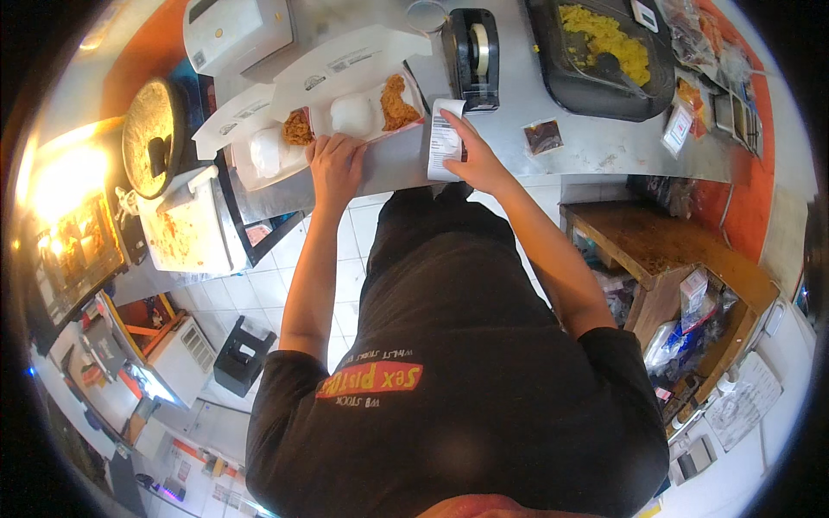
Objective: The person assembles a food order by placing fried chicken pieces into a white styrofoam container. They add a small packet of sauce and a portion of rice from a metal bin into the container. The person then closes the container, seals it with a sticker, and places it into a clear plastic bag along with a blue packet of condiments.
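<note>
Two open white paper food boxes stand side by side on the metal counter. In the right box (421,123) are a piece of fried chicken (397,103) and a white rounded bundle (352,115). Another fried chicken piece (298,127) and a white wrapped bundle (265,152) lie in the left box (249,181). My left hand (333,165) has its fingers curled over the front rim where the boxes meet. A printed paper slip (443,146) is held in my right hand (476,155), just right of the boxes.
Behind the slip stands a black tape dispenser (456,61). Farther right are a dark sauce sachet (544,137) and a black tub (557,84) of crumbly yellow food. A white machine (252,32) sits back left, a stained white board (184,226) at left, a wooden desk (647,233) at right.
</note>
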`<state>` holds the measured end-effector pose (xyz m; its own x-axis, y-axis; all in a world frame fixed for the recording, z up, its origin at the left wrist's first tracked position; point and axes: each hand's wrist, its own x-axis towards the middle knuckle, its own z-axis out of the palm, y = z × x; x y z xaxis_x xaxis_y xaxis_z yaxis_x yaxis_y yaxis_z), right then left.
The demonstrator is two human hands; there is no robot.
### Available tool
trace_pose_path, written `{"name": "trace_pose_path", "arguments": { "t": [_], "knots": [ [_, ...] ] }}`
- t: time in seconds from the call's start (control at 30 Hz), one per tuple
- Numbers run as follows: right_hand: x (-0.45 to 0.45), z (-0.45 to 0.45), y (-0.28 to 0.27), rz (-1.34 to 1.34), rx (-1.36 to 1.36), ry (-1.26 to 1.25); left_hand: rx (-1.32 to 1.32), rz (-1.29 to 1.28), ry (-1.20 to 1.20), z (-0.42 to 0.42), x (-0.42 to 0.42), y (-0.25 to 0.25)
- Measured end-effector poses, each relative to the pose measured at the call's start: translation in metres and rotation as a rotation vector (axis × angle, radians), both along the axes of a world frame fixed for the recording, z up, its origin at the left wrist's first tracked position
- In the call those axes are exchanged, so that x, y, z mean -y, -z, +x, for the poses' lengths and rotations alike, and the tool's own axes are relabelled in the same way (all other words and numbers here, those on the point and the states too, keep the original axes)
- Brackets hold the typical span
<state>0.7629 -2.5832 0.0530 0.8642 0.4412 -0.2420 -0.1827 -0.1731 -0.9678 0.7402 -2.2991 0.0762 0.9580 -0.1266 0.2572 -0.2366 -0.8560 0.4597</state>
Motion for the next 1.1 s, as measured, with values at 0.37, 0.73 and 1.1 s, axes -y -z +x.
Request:
{"name": "trace_pose_path", "arguments": {
  "t": [0.37,0.73,1.1],
  "knots": [
    [-0.071,-0.001,0.033,-0.528,0.16,0.177,-0.028,0.026,0.042,0.002,-0.009,0.008],
    [0.022,0.004,-0.056,-0.362,0.308,0.552,0.116,0.11,0.071,0.006,0.044,-0.019],
    [0.557,0.2,0.002,-1.1,0.209,1.329,0.314,0.081,0.025,0.072,0.254,-0.075]
  ]
}}
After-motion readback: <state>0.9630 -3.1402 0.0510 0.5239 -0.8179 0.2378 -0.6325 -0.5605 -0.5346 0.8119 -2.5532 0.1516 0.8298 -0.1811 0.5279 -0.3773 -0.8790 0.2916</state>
